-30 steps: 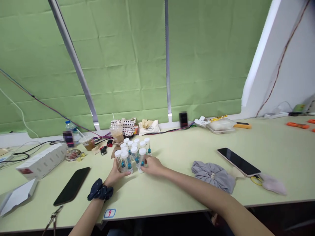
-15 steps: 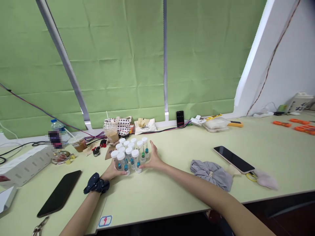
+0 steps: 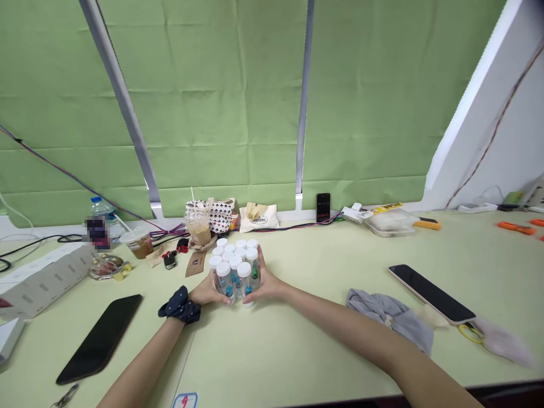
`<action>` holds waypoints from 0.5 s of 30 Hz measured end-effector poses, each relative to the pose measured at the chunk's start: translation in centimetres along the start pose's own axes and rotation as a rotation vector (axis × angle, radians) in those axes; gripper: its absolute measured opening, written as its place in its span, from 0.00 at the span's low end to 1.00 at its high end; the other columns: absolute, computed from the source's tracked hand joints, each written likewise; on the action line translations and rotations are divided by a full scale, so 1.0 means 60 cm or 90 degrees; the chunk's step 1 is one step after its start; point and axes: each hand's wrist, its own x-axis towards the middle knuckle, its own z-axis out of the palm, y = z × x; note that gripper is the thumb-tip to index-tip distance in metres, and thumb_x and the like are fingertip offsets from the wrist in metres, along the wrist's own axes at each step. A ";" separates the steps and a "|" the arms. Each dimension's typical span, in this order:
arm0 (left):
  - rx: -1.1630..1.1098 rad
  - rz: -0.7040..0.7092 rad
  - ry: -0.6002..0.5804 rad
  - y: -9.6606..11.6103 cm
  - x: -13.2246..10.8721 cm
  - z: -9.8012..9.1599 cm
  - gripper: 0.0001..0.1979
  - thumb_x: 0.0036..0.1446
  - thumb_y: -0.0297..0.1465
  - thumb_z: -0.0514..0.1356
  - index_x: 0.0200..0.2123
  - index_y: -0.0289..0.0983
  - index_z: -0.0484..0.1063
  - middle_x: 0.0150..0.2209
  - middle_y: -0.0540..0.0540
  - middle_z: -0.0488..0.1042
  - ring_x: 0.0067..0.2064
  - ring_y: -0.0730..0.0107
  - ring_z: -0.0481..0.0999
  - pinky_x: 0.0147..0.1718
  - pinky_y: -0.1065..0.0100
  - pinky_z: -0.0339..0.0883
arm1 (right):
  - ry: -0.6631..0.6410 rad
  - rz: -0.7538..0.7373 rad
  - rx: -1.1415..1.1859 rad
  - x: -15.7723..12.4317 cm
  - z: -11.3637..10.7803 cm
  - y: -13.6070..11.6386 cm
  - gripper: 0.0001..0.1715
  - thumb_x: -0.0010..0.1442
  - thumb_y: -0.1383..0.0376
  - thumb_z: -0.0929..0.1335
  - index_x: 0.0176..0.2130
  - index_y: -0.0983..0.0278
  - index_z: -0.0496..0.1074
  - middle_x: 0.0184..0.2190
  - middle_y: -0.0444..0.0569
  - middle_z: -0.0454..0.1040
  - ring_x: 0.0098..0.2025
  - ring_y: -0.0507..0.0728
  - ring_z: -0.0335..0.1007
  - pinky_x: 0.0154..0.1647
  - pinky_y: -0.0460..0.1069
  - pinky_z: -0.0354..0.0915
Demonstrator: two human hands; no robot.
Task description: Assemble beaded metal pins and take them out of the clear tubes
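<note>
A tight cluster of white-capped jars [image 3: 234, 263] stood upright on the desk [image 3: 314, 323], between its front and back edges, with blue pieces and one green piece visible inside. The left hand [image 3: 211, 290] and the right hand [image 3: 268, 284] clamped the group between them, one along each side. The left thumb crossed low over the front jars, its fingers mostly hidden behind the left side; the right thumb pressed the foot of the front-right jar while an outstretched finger ran up the right side. The front caps rose clear above both thumbs, and the cluster filled the space between the palms. A brown card [image 3: 195, 264] lay just left of the jars. A dark phone [image 3: 101, 339] lay toward the desk's front-left corner, and a grey cloth [image 3: 389, 316] lay right of the hands, nearer the front edge.
</note>
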 end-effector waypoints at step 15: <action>-0.034 0.094 -0.021 -0.053 0.215 0.075 0.61 0.30 0.35 0.75 0.64 0.40 0.44 0.62 0.32 0.55 0.63 0.42 0.53 0.61 0.43 0.45 | -0.035 0.018 -0.070 0.033 -0.211 0.060 0.86 0.33 0.56 0.80 0.65 0.54 0.18 0.68 0.57 0.34 0.69 0.64 0.30 0.66 0.61 0.35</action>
